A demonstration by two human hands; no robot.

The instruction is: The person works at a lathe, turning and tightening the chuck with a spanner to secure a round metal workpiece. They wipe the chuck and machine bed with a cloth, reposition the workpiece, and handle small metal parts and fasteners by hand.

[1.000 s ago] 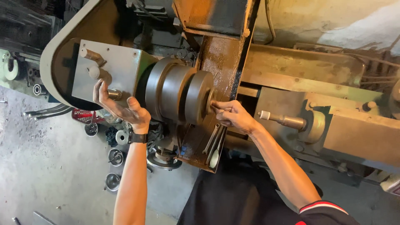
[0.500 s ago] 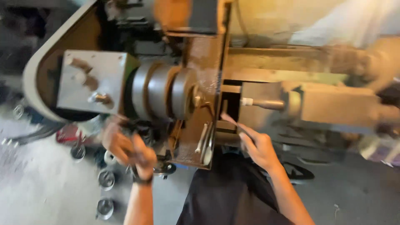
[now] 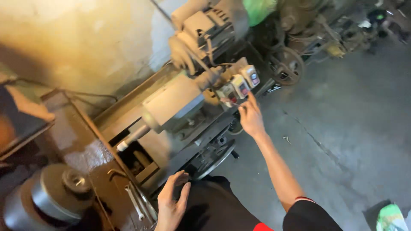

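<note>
Left hand (image 3: 171, 205) sits nearest the camera at the bottom edge, fingers spread and released, grasping nothing; it rests over the dark clothing just beside the front edge of the lathe bed (image 3: 128, 115). Two wrenches (image 3: 136, 201) lie on the rusty tray just to its left, apart from the fingers. Further left, the grey stepped chuck (image 3: 51, 192) occupies the lower corner.

Right hand (image 3: 250, 117) is extended well forward, arm straight, fingertips at the lower edge of the switch boxes (image 3: 237, 85). The grip there is loose, fingers partly curled and holding nothing; whether a fingertip actually presses a button cannot be told. The boxes are small, pale, with red and dark buttons, mounted in a row on the machine directly above the hand. The tailstock (image 3: 171, 105) stands to their left, its spindle pointing toward the chuck.

Beyond, a motor housing (image 3: 205, 25), a spoked wheel (image 3: 287, 64) and the cracked concrete floor (image 3: 342, 128).
</note>
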